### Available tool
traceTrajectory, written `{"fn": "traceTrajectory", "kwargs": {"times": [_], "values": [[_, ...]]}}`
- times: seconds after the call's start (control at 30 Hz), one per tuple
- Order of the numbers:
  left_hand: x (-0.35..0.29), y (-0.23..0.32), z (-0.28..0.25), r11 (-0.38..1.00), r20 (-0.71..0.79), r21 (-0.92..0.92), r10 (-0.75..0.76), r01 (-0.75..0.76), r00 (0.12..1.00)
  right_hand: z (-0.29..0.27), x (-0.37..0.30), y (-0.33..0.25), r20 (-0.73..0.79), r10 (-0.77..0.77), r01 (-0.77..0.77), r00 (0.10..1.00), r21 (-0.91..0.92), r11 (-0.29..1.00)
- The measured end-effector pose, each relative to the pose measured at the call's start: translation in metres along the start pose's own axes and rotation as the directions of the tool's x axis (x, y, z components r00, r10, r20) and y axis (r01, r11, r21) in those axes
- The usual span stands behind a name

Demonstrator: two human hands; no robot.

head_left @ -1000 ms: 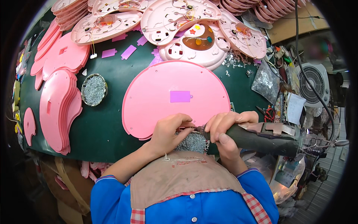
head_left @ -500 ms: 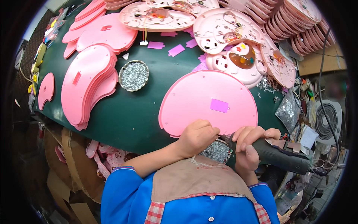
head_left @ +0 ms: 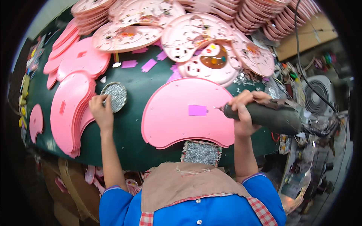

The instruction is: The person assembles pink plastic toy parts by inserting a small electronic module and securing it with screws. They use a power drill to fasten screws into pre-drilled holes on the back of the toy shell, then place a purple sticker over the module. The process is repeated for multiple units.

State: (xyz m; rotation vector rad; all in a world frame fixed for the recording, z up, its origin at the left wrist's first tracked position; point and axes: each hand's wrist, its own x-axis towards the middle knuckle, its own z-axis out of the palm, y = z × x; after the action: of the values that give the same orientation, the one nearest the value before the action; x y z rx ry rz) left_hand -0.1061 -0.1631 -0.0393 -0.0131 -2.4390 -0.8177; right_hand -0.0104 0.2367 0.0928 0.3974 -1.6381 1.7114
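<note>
A pink curved plastic panel (head_left: 166, 113) lies on the bench in front of me, screw holes along its edge and a small purple cover (head_left: 197, 110) at its middle. My right hand (head_left: 244, 111) grips a dark electric screwdriver (head_left: 277, 116), whose bit hovers over the panel just right of the cover. Off to the left, my left hand (head_left: 102, 112) is at the near-left rim of a round bowl of small silvery screws (head_left: 117, 98). Its fingers are drawn together; whatever they pinch is too small to make out. A rectangular tray of similar screws (head_left: 201, 153) sits between the panel and my apron.
Stacked pink panels (head_left: 68, 113) stand left of the bowl. Pink shells with wiring (head_left: 128, 35) and loose purple covers (head_left: 149, 65) lie along the far side. More shells are piled behind (head_left: 260, 11). A cable (head_left: 299, 60) hangs at right, near a white fan (head_left: 318, 92).
My left hand has left the panel's near edge and reached left to the screw bowl. The right hand has lifted the screwdriver up and away from that edge. The whole view has shifted.
</note>
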Motion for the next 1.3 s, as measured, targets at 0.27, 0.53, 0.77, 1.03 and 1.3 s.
{"fn": "traceTrajectory", "kwargs": {"times": [0.27, 0.53, 0.77, 1.03, 1.3], "values": [[0.017, 0.168, 0.035, 0.806, 0.494, -0.552, 0.108, 0.215, 0.863, -0.016, 0.029, 0.033, -0.044, 0.017, -0.019, 0.999, -0.053, 0.998], [-0.015, 0.245, 0.112, 0.689, 0.645, -0.692, 0.458, 0.214, 0.612, -0.023, 0.021, 0.080, -0.052, 0.036, -0.047, 0.998, -0.232, 0.972], [-0.023, 0.254, 0.118, 0.696, 0.609, -0.703, 0.483, 0.147, 0.629, -0.029, 0.026, 0.030, -0.226, 0.183, -0.175, 0.957, 0.055, 0.983], [-0.041, 0.295, 0.109, 0.579, 0.620, -0.761, 0.517, 0.293, 0.590, -0.054, 0.019, -0.023, -0.211, 0.010, 0.008, 0.977, 0.085, 0.996], [-0.064, 0.320, 0.110, 0.559, 0.254, -0.726, 0.759, -0.400, 0.600, -0.073, 0.002, -0.027, -0.212, -0.064, 0.063, 0.975, -0.013, 0.998]]}}
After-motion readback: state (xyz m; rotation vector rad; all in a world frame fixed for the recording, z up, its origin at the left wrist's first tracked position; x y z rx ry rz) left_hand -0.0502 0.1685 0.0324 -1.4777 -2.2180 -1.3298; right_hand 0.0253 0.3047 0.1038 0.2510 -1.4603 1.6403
